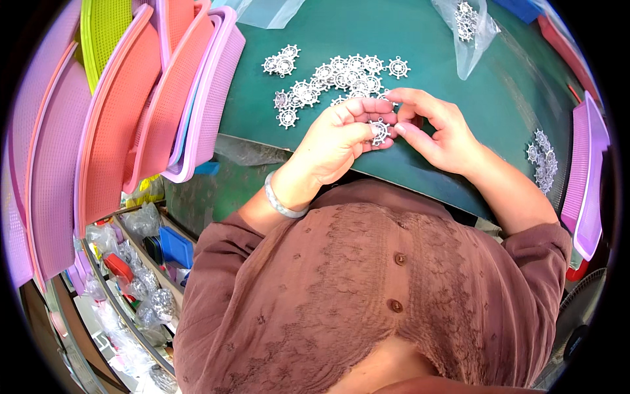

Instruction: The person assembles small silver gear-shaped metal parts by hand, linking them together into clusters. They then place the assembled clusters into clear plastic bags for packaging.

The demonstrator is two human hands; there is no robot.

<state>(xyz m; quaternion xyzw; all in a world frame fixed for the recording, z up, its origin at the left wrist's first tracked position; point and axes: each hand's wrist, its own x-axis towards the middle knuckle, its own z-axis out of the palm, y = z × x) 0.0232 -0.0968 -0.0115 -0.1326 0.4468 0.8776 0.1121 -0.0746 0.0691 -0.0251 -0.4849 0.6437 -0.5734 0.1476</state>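
A silver ship's-wheel charm [379, 132] lies across the fingers of my left hand [341, 134], pinned there by the thumb. My right hand [436, 128] meets it from the right, its thumb tip close to the charm's edge and its fingers curled. Whatever may be between those right fingertips is hidden. Just beyond my hands, a loose heap of matching ship's-wheel charms [354, 73] spreads over the green tabletop [459, 98]. A smaller cluster of charms [282, 62] sits to the far left of the heap.
Stacked pink, purple and green plastic baskets [213, 92] crowd the left side. More charms [542, 161] lie at the right, near a purple basket [586, 177]. A clear bag [469, 39] at the back holds charms. Below left, shelves carry bagged items [141, 282].
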